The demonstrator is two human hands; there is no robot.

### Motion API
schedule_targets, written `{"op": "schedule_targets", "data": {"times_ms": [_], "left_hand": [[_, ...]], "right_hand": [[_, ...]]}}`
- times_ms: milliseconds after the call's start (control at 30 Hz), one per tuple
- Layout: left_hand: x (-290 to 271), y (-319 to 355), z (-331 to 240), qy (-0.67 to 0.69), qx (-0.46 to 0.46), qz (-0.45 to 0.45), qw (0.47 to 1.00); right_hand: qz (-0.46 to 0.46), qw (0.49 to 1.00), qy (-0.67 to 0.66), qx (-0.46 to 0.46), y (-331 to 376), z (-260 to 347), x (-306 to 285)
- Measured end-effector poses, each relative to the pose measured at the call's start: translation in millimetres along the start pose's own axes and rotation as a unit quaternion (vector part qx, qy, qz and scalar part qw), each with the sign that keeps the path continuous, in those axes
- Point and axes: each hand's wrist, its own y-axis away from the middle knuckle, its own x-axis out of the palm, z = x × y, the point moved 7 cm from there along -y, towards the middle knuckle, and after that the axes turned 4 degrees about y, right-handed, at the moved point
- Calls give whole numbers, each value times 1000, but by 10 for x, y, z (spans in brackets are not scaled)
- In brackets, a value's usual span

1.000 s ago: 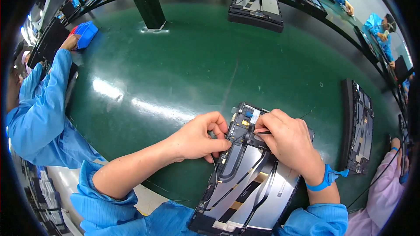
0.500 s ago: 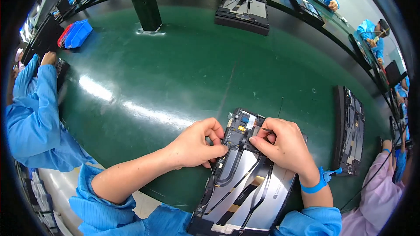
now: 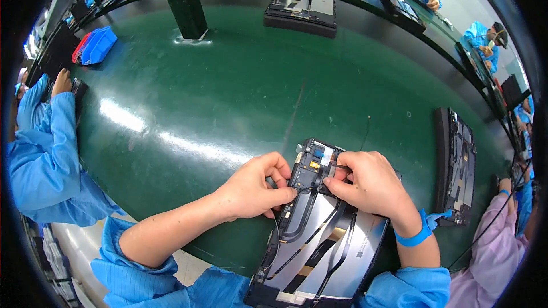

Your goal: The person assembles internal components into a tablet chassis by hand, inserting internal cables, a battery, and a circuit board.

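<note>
An opened tablet [image 3: 354,251] lies before me in a black tray, showing silver battery panels, dark ribbon cables and a circuit board at its far end. At the board's left edge, my left hand [image 3: 257,185] is closed, thumb and finger pinching a thin black cable [image 3: 278,239] that trails down the tablet's side. Over the board's right side is my right hand [image 3: 371,185], its thumb and forefinger pressed together. A small dark strip [image 3: 341,166] pokes out of that grip; its kind is unclear. A blue band circles my right wrist.
A tray with another opened tablet [image 3: 456,165] stands at the right; one more tablet [image 3: 302,5] sits on the far dark strip. A green post [image 3: 182,3] and a blue bin [image 3: 98,45] stand far left. Co-workers sit on both sides and beyond.
My right hand has shifted very slightly on the board; the left stays in place. The far tablet has slid left along the dark strip. The view has tilted a little.
</note>
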Motion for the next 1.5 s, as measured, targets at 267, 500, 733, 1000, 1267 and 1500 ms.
{"op": "schedule_targets", "data": {"times_ms": [267,500,733,1000,1267,1500], "left_hand": [[42,-1,-16,-1,-3,2,1000],[54,0,-23,-7,8,-5,1000],[10,20,-95,-72,56,-38,995],[192,40,-720,-478,232,-47,846],[345,-243,-689,-486,260,148,821],[474,-287,-719,-581,125,176,785]], "right_hand": [[92,996,10,-11,14,-2,80],[47,998,2,-36,169,28,97],[38,998,55,-8,212,53,119],[12,998,61,-4,246,70,91],[33,998,45,-14,259,35,133],[43,998,35,-11,271,33,120]]}}
